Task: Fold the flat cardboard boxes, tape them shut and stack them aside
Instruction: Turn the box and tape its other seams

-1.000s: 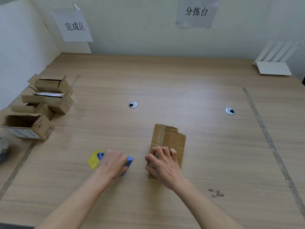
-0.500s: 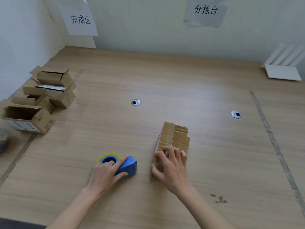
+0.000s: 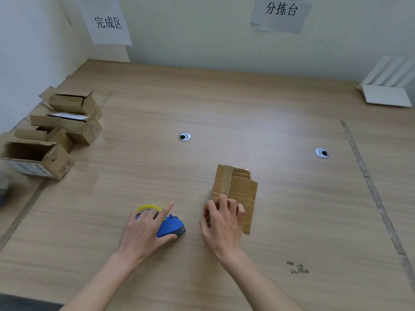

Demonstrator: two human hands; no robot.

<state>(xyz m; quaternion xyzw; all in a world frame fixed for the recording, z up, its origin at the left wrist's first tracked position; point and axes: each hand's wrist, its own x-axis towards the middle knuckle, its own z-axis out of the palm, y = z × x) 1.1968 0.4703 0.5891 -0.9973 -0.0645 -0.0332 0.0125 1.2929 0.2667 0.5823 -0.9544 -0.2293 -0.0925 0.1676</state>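
A small folded cardboard box (image 3: 238,189) stands on the wooden table (image 3: 224,108), its top flaps closed with a seam down the middle. My right hand (image 3: 222,223) holds its near end, fingers curled over the flaps. Left of it lies a blue tape dispenser (image 3: 170,227) with a yellow-rimmed roll. My left hand (image 3: 146,230) grips the dispenser, thumb under its body and index finger stretched out over the roll.
Several folded cardboard boxes (image 3: 65,122) are piled at the table's left edge under a paper sign (image 3: 105,21). Two round cable grommets (image 3: 184,137) sit mid-table. A white folded object (image 3: 388,90) lies far right. A tape line (image 3: 377,198) runs down the right side.
My left hand shifted its hold on the tape dispenser and raised the index finger; the dispenser turned so the roll faces up. My right hand stayed on the box.
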